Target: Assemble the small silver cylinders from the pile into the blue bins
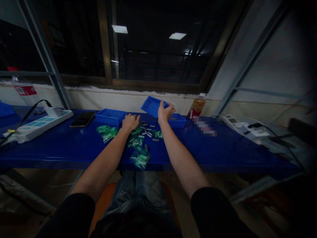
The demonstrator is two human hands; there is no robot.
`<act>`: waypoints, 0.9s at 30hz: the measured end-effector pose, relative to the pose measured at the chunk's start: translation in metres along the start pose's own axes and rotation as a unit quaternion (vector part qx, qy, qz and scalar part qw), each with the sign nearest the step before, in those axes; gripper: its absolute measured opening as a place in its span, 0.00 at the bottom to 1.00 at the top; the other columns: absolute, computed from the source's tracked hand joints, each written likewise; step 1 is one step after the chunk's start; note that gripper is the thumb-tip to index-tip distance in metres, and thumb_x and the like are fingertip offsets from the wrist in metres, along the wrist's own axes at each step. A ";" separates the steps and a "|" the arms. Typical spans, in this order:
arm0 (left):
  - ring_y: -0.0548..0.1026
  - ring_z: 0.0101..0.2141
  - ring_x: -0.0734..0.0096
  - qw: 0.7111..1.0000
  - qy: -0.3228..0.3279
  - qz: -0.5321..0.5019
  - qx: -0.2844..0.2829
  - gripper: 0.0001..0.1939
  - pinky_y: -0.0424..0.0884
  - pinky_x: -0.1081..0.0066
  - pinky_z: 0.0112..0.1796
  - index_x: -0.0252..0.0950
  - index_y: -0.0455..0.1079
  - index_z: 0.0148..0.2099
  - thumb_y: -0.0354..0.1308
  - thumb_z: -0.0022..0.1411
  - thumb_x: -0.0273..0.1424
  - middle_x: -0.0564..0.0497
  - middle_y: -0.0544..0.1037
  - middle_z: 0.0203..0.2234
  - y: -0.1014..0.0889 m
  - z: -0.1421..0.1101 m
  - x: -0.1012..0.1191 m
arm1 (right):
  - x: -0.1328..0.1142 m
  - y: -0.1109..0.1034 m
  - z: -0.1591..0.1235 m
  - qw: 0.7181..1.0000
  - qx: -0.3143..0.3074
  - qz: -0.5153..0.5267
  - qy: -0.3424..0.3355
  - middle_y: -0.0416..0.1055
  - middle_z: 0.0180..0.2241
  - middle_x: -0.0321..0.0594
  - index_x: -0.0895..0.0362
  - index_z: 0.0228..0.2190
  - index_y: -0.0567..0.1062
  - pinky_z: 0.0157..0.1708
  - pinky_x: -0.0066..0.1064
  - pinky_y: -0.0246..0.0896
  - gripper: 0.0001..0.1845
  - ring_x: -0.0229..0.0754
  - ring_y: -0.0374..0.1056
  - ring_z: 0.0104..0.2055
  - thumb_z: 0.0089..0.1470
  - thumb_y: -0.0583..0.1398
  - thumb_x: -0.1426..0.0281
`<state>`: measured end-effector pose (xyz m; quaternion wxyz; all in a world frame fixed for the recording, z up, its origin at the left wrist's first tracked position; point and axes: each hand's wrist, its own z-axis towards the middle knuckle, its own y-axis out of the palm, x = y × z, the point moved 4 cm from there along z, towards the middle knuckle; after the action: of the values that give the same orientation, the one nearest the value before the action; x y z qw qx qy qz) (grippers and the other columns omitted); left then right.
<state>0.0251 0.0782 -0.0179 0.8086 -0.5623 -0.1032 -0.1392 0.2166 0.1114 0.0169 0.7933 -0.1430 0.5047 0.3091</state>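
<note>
My right hand grips a small blue plastic bin by its right side and holds it tilted above the table. Under and beside it lie several small metal cylinders, loose on the blue tabletop. My left hand rests low over the pile, fingers spread, at the right end of another blue bin. Small clear bags with green pieces lie between my forearms, and more green bags are left of my left hand. What lies beneath my left fingers is hidden.
A third blue bin stands behind my right wrist. On the left are a phone, a white power strip and a red-capped bottle. A drink bottle and another power strip are on the right.
</note>
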 end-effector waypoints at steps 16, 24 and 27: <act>0.49 0.60 0.50 0.983 0.010 -0.079 -0.163 0.29 0.40 0.47 0.55 0.45 0.65 0.54 0.44 0.56 0.53 0.44 0.56 0.60 0.019 0.001 0.002 | 0.017 0.049 0.014 0.984 -0.113 -0.104 0.085 0.61 0.41 0.49 0.59 0.36 0.64 0.46 0.40 0.58 0.15 0.46 0.63 0.42 0.43 0.59 0.69; 0.39 0.62 0.47 0.980 0.011 -0.009 -0.200 0.39 0.38 0.41 0.54 0.44 0.50 0.63 0.27 0.57 0.57 0.45 0.42 0.64 0.018 0.003 0.005 | 0.013 0.063 0.012 0.946 -0.225 -0.232 0.013 0.56 0.50 0.58 0.65 0.47 0.60 0.46 0.37 0.58 0.27 0.48 0.64 0.45 0.43 0.57 0.75; 0.40 0.62 0.48 0.982 0.006 0.011 -0.190 0.42 0.41 0.43 0.55 0.38 0.48 0.64 0.23 0.57 0.56 0.42 0.41 0.64 0.019 0.013 -0.001 | 0.004 0.053 0.004 0.908 -0.277 -0.305 -0.079 0.60 0.47 0.55 0.64 0.46 0.63 0.49 0.37 0.55 0.23 0.50 0.62 0.49 0.48 0.55 0.68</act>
<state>0.0302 0.0966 -0.0308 0.6893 -0.7057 -0.0638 -0.1506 0.1870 0.1558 0.0196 0.8146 -0.4788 0.2669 0.1897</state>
